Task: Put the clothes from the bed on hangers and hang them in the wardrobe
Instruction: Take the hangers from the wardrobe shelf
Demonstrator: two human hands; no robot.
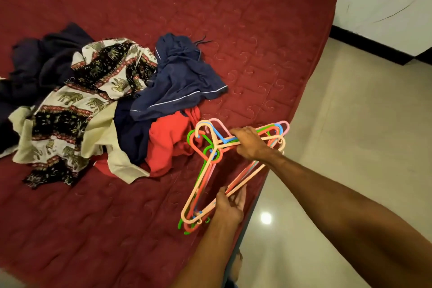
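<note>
Right hand (251,144): fingers curled round the upper bars of the hangers (223,141), gripping the bundle near the bed's right edge.
Left hand (230,206): thumb and fingers pinching the lower bars of the same bundle.
Bed (233,30): dark red quilted mattress, with tiled floor (350,124) along its right edge.
Clothes (105,105): loose heap on the bed's left half, made up of elephant-print cloth, navy shorts (182,82) and a red garment (168,145).
Hangers: plastic, in peach, pink, green, blue and red; hooks just beside the red garment.
</note>
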